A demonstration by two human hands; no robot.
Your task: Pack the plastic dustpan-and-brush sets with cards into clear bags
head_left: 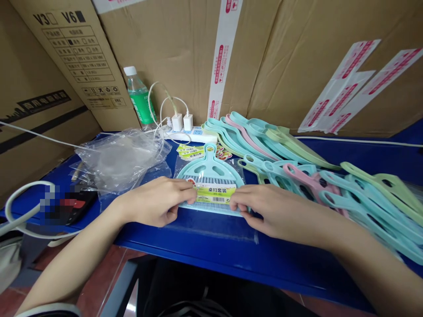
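A light blue dustpan (209, 155) lies in front of me with its handle pointing away, and a brush with grey-blue bristles (214, 180) rests on it. A clear plastic bag (228, 231) extends around and below the dustpan. Across the bristles sits a yellow-green and white label card (214, 193) with a barcode. My left hand (161, 200) has its fingers curled and closed at the card's left end. At the right end, my right hand (261, 209) pinches with bent fingers. Whether the card is inside the bag I cannot tell.
Clear bags (122, 158) are heaped at left, near a green-labelled bottle (140, 99) and a power strip (194, 135) with chargers. More label cards (191, 152) lie behind the dustpan. Several dustpans (264, 132) and brushes (307, 180) are piled at right. Cardboard boxes (185, 53) stand behind.
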